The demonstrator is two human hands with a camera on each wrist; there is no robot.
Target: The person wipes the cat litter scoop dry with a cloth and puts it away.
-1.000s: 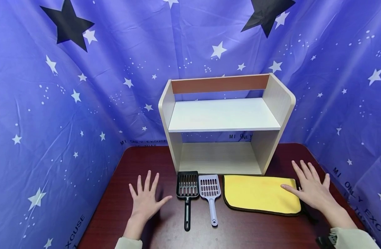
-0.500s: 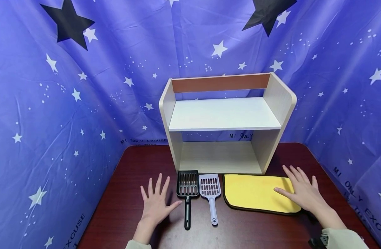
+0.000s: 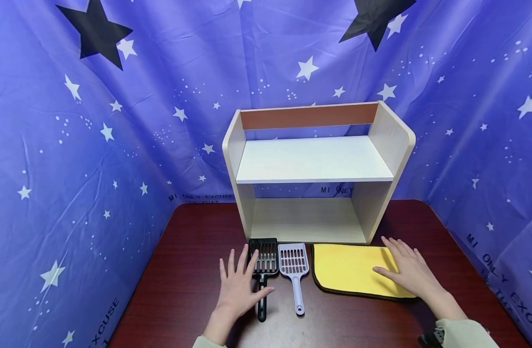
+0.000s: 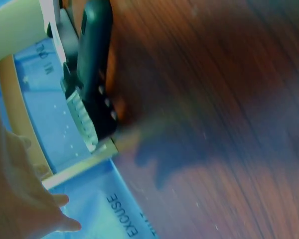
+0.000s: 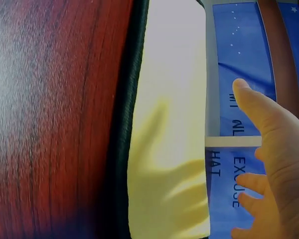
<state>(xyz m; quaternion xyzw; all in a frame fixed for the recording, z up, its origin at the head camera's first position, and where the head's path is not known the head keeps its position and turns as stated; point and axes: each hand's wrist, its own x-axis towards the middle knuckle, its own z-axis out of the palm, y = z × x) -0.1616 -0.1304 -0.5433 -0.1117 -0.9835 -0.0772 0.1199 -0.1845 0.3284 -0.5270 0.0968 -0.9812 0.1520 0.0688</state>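
Observation:
A black slotted litter scoop (image 3: 266, 258) lies on the table with its handle toward the person. My left hand (image 3: 237, 290), fingers spread, hovers over the scoop's left side and overlaps its handle in the head view; the left wrist view shows the black handle (image 4: 94, 45) and the hand's shadow on the table. Beside the black scoop lies a lavender litter scoop (image 3: 294, 261) with a paw mark on its handle. A folded yellow cloth (image 3: 344, 268) with dark edging lies to the right. Above its right end is my right hand (image 3: 411, 270), fingers extended, casting a shadow on the cloth (image 5: 169, 124).
A two-tier wooden shelf (image 3: 313, 159) stands at the back of the dark red-brown table (image 3: 183, 241), right behind the scoops and cloth. Blue star-patterned curtains (image 3: 96, 145) hang around the table's back and sides.
My left hand has moved right, from bare table to over the black scoop. My right hand has moved left, farther over the yellow cloth. The scoops and cloth stay put.

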